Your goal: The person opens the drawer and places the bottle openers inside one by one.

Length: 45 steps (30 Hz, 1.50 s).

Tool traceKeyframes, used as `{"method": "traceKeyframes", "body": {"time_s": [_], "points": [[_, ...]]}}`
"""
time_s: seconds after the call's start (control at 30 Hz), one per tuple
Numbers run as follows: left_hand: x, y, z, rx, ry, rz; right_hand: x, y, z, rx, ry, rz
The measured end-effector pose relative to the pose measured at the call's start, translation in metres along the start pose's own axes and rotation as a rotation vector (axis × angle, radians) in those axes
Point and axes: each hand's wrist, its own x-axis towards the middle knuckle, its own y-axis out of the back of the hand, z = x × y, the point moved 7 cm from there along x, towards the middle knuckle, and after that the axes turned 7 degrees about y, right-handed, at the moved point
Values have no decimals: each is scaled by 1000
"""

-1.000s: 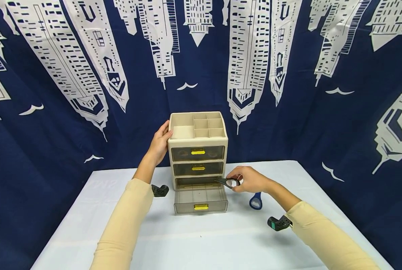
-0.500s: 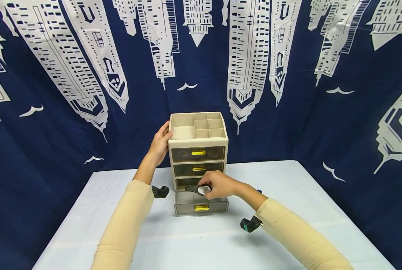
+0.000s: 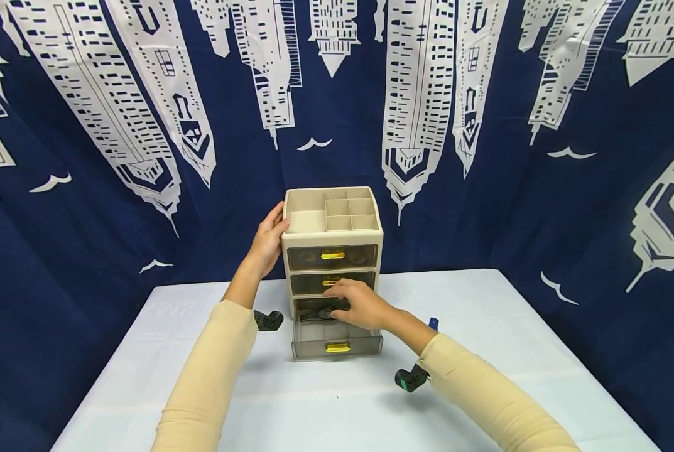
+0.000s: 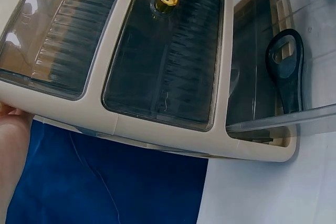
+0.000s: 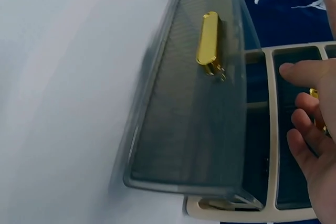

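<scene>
A black bottle opener (image 4: 286, 72) with a ring-shaped head lies in the pulled-out bottom drawer (image 3: 337, 349) of a cream drawer cabinet (image 3: 332, 238). My right hand (image 3: 362, 305) hovers over that drawer, fingers loosely bent and parted, holding nothing. In the right wrist view the same hand (image 5: 320, 108) hangs in front of the middle drawer and its gold handle. My left hand (image 3: 266, 243) holds the cabinet's upper left side, its thumb over the top rim and its fingers along the outer wall. Part of this hand (image 4: 13, 150) shows at the left wrist view's edge.
A blue object (image 3: 433, 324) lies on the white table (image 3: 201, 351), partly hidden by the right forearm. The two upper drawers (image 3: 303, 284) are closed. A divided tray (image 3: 308, 210) tops the cabinet. A dark blue printed cloth (image 3: 337, 138) hangs behind.
My right hand has carried the black bottle opener leftwards into the open bottom drawer and let go of it, then lifted slightly. The left hand has stayed on the cabinet.
</scene>
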Motion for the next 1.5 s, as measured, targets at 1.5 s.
{"method": "traceKeyframes", "body": {"time_s": [1.5], "points": [[-1, -1, 1, 7, 11, -10, -137, 54, 76, 18, -157, -39]]}}
